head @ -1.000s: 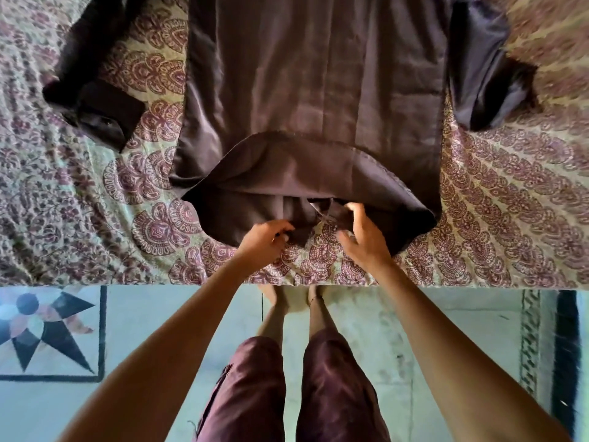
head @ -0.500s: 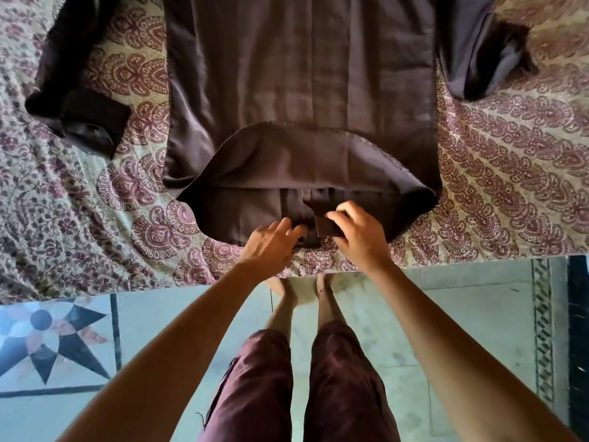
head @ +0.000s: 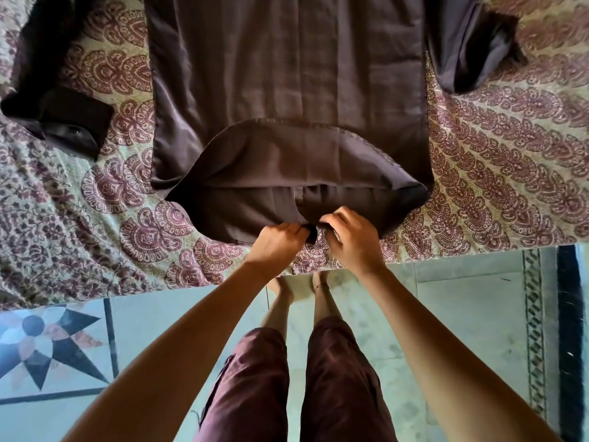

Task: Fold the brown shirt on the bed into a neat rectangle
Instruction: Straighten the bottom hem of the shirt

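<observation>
Across the patterned bed [head: 497, 173], I am pinching the brown shirt [head: 287, 74] hem with both hands, left hand [head: 277, 242] and right hand [head: 353, 239], likely squaring its bottom edge before folding sleeves inward.

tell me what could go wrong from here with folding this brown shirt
1. Both hands, left hand and right hand, pinch the brown shirt close together at the middle of the hem, so the outer corners may sag and the fold come out crooked.
2. The hem lies near the bed edge; a loose grip could let it slide toward the floor.
3. The bunched sleeve and the other sleeve may spoil a neat rectangle.
</observation>
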### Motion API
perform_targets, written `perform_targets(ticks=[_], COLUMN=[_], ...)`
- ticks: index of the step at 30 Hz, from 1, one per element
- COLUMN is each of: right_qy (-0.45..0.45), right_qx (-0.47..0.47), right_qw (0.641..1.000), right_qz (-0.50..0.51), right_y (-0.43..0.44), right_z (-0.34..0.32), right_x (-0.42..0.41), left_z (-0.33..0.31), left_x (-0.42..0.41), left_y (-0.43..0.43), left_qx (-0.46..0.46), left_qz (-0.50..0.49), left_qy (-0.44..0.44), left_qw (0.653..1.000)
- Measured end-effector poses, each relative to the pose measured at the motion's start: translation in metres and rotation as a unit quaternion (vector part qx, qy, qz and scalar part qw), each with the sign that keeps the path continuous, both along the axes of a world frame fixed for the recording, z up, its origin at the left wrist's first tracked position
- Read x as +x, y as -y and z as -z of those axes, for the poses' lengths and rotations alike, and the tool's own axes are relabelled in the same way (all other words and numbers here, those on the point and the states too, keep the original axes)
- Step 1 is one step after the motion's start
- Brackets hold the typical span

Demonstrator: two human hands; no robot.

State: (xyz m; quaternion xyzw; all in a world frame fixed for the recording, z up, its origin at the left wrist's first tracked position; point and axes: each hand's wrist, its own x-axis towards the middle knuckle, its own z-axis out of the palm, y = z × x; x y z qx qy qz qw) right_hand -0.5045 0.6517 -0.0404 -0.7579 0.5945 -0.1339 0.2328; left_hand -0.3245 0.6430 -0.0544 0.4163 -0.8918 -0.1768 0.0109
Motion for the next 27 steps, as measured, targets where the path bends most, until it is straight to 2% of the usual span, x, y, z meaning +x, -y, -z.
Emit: perform_targets(ticks=[4,11,14,16,18,22,25,27], right_qy=[0.004,-0.006,-0.062,-0.087,-0.075,-0.080,-0.121,-0.133], right_qx=[-0.007,0.032,0.051,0.062,0.072,0.022,0.022,0.037], right_qw=[1.000,0.999,0.994,0.990,0.991,0.994,0.992,0.990], right_qz=[-0.021,-0.036,-0.077,-0.092,-0.090,-0.068,-0.041,-0.025], right_y=[-0.003,-0.026,-0.032,-0.034,-0.031,-0.017,-0.006,-0.002], right_z=[0.006,0.016,0.021,0.024,0.021,0.016,0.017,0.018], right_x=[0.001,0.005,0.008,0.010,0.012,0.024,0.041,0.048], left_z=[0.004,0.005,0.002,0.000,-0.003,-0.003,0.006,0.010], left_x=[0.006,0.037,0.048,0.055,0.061,0.079,0.099,0.114], left_y=[-0.023,-0.047,-0.045,-0.040,-0.033,-0.016,-0.009,-0.015], left_qx=[0.028,0.097,0.119,0.117,0.091,0.025,0.028,0.054], left_qz=[-0.045,0.038,0.038,-0.006,-0.073,-0.177,-0.238,-0.305], left_qy=[-0.052,-0.023,-0.050,-0.066,-0.059,-0.015,0.049,0.097], left_qw=[0.997,0.994,0.991,0.991,0.991,0.984,0.970,0.946])
